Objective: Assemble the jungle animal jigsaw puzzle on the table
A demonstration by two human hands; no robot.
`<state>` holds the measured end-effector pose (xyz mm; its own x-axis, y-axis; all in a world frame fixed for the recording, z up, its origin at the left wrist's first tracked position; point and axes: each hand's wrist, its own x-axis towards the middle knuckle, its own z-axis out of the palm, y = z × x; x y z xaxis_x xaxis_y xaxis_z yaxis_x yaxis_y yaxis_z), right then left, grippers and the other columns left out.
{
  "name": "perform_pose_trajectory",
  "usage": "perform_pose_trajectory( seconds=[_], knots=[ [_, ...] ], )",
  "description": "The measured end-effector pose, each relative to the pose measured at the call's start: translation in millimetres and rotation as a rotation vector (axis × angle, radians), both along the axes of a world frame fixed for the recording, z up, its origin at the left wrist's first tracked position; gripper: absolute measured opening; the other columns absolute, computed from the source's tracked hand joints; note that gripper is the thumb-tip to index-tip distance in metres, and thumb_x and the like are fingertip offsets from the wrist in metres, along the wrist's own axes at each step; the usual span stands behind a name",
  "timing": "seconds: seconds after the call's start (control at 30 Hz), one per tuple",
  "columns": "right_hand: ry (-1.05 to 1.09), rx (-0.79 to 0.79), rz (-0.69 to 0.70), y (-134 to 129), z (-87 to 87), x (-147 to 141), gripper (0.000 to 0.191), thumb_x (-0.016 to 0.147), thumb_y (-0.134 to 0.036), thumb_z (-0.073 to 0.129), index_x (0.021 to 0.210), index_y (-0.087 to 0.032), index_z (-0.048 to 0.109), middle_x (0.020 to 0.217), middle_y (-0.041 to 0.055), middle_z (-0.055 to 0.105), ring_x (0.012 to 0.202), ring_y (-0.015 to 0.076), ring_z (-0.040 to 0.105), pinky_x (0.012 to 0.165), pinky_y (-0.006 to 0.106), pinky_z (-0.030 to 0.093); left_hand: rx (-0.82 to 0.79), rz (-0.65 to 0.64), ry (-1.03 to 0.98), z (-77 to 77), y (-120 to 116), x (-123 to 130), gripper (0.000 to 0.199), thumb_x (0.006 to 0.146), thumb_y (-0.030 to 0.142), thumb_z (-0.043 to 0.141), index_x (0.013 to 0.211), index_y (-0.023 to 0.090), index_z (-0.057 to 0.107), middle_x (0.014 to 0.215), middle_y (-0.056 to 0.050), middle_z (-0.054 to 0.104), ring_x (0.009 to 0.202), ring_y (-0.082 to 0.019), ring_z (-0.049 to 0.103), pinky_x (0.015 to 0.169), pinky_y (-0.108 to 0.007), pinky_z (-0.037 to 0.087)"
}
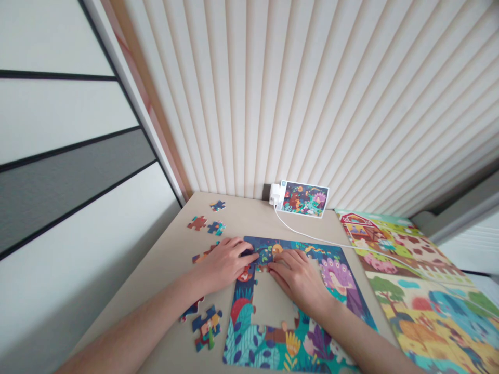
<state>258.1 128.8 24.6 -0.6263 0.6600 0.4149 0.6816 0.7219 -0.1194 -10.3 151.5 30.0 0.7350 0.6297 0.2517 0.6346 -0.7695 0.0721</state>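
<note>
A partly assembled jigsaw puzzle [265,353] with a dark, colourful forest picture lies on the table, with a gap in its middle. My left hand [228,262] rests over its upper left edge, fingers stretched and slightly apart. Across the gap, my right hand [298,275] has bent fingers closed at the gap's upper edge. Its fingertips touch a puzzle piece [262,268] there, mostly covered by the fingers. Left of the puzzle lie several loose pieces, among them a brown piece [197,223] and a piece with an orange figure [207,328].
A white picture card [306,199] showing the forest scene leans at the back beside a white charger [275,194]. Its white cable [307,235] crosses the table [163,270]. Farm and savanna puzzles [413,280] lie right. A pleated curtain [249,93] stands behind.
</note>
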Motion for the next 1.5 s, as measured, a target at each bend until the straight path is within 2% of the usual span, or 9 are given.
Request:
perform_pose_trajectory(
  seconds=[0.53,0.93,1.03,1.13,1.23,1.33,1.43,1.5],
  knots=[
    [0.025,-0.032,0.029,-1,-2.1,1,0.018,0.103,-0.023,0.058,0.112,-0.024,0.073,0.106,0.0064,0.074,0.101,0.0227,0.065,0.092,0.041,0.048,-0.019,-0.011,0.003,1.3,1,-2,0.040,0.095,0.014,0.062,0.133,0.026,0.066,0.126,-0.008,0.063,0.120,-0.027,0.054,0.105,-0.044,0.047],
    [0.071,-0.051,0.059,-6,-3.5,6,0.025,0.101,-0.018,0.057,0.119,-0.025,0.072,0.110,0.0069,0.074,0.106,0.0228,0.066,0.096,0.043,0.050,-0.012,0.004,-0.017,-1.3,0,-2,0.031,0.100,0.020,0.058,0.129,0.023,0.067,0.127,-0.007,0.066,0.118,-0.025,0.057,0.105,-0.043,0.046],
    [0.070,-0.027,0.060,-7,2.6,6,0.025,0.100,-0.017,0.057,0.119,-0.024,0.072,0.111,0.0072,0.076,0.108,0.0232,0.066,0.099,0.044,0.050,0.010,0.004,-0.001,0.0,-2,1,0.030,0.099,0.020,0.058,0.127,0.023,0.068,0.125,-0.008,0.067,0.116,-0.025,0.058,0.102,-0.043,0.046],
    [0.039,0.005,0.051,-6,17.1,15,0.026,0.101,-0.018,0.056,0.122,-0.023,0.071,0.114,0.0071,0.076,0.114,0.0246,0.065,0.104,0.046,0.047,0.048,0.014,-0.003,3.8,1,-3,0.027,0.101,0.022,0.056,0.125,0.022,0.068,0.124,-0.008,0.068,0.114,-0.025,0.060,0.100,-0.043,0.046],
    [0.031,0.074,-0.011,1,33.7,39,0.026,0.101,-0.019,0.056,0.122,-0.023,0.071,0.119,0.0082,0.075,0.117,0.0260,0.065,0.105,0.047,0.047,0.108,0.149,-0.040,9.6,13,-25,0.026,0.103,0.020,0.050,0.121,0.021,0.069,0.121,-0.009,0.069,0.113,-0.024,0.062,0.101,-0.043,0.046],
    [0.045,0.133,-0.097,13,40.1,77,0.024,0.100,-0.024,0.058,0.121,-0.023,0.071,0.116,0.0079,0.076,0.117,0.0273,0.065,0.103,0.046,0.048,0.138,0.418,-0.071,10.8,29,-65,0.028,0.103,0.024,0.047,0.120,0.022,0.070,0.121,-0.010,0.070,0.115,-0.026,0.063,0.104,-0.045,0.045],
    [0.046,0.169,-0.177,21,29.3,119,0.023,0.100,-0.030,0.059,0.119,-0.024,0.072,0.115,0.0077,0.076,0.115,0.0285,0.067,0.102,0.047,0.049,0.065,0.675,-0.032,3.5,41,-106,0.034,0.102,0.036,0.049,0.124,0.020,0.069,0.124,-0.013,0.069,0.116,-0.031,0.063,0.101,-0.046,0.047],
    [0.083,0.201,-0.225,24,15.4,141,0.023,0.099,-0.032,0.060,0.116,-0.023,0.072,0.111,0.0083,0.076,0.110,0.0287,0.068,0.100,0.048,0.050,-0.029,0.752,-0.001,-3.6,46,-123,0.046,0.099,0.048,0.054,0.131,0.017,0.066,0.129,-0.015,0.067,0.119,-0.033,0.061,0.102,-0.046,0.048]
  ],
)
